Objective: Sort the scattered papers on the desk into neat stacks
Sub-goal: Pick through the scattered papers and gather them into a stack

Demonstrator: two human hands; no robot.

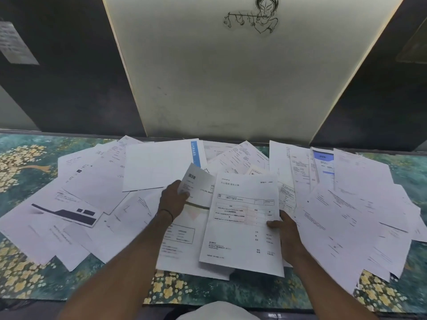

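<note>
— Something white and rounded [217, 310] sits at the bottom edge; I can't tell what it is. Above it, two bare forearms reach over the surface [30, 273], which has a teal cover with yellow flowers.

— What is the left hand [172, 200] doing?

— It pinches a small printed sheet [197, 185], thumb on top and fingers behind it. The sheet curls up off the pile. A black band [166, 213] circles that wrist.

— And the right hand [287, 232]?

— Its thumb presses on the right edge of a printed form [242, 218] with a table on it. The other fingers are under the paper, hidden. The form overlaps the small sheet's right side.

— Where are the rest of the papers [97, 181]?

— Scattered and overlapping at all angles, from left to right across the surface. Behind them stands a pale panel [219, 84] with an ink drawing [253, 16] near its top, and dark panels on either side.
</note>
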